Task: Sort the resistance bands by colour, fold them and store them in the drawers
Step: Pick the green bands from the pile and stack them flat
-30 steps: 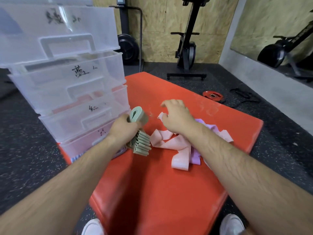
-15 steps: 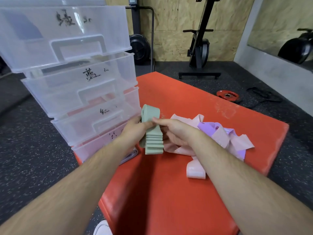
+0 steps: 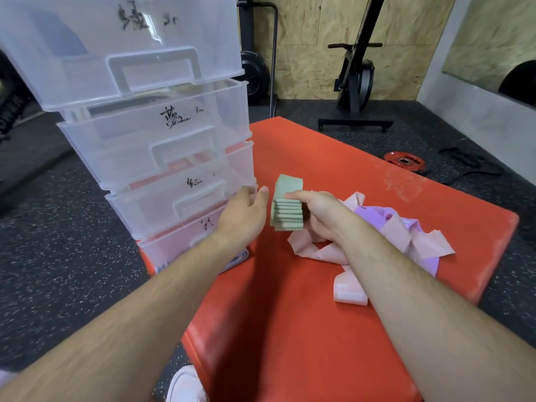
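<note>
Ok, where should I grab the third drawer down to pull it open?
Take the third drawer by the arched handle in the middle of its front. It is a wide raised bar with a hollow under it, so come straight at the front and hook fingers in, probably from below. Use the left hand, open right beside it; the right hand holds the folded green bands.

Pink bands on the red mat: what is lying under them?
A purple band shows beneath the pink bands, on the red mat. How far it runs under them is covered, partly by the right forearm.
</note>
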Demonstrator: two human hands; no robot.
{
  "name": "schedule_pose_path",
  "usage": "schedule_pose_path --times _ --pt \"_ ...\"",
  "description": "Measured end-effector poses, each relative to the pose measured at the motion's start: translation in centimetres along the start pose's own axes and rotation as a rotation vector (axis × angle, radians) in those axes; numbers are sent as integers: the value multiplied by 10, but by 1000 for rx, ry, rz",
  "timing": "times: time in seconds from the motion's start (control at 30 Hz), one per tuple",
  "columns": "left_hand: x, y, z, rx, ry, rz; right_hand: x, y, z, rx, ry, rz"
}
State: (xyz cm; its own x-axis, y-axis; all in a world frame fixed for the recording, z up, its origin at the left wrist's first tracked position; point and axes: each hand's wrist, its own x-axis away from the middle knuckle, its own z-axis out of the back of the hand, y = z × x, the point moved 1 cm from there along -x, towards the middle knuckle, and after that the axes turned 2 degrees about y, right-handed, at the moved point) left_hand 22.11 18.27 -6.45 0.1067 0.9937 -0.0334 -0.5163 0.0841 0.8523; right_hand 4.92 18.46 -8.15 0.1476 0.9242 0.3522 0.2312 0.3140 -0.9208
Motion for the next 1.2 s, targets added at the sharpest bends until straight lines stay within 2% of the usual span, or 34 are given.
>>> schedule_pose_path --times 0.13,0.23,0.33,0.5,0.7,0.87,1.2 --pt "8 -1 15 -35 135 -110 -7 5 -24 88 53 46" --pt "5 -10 21 -146 136 -172 -14 22 -36 261 64 50" --pt "0 -24 20 -296 49 -226 -16 32 -38 301 120 43" --pt "6 -34 10 -446 -221 -355 -1 22 -39 428 71 83" --pt "5 -36 3 -568 -259 -341 0 20 -34 1021 264 371" --pt "3 -40 2 -596 -231 -323 -4 32 -28 1218 119 442" --pt "5 -26 -6 -654 -185 -340 13 30 -19 1320 80 513"
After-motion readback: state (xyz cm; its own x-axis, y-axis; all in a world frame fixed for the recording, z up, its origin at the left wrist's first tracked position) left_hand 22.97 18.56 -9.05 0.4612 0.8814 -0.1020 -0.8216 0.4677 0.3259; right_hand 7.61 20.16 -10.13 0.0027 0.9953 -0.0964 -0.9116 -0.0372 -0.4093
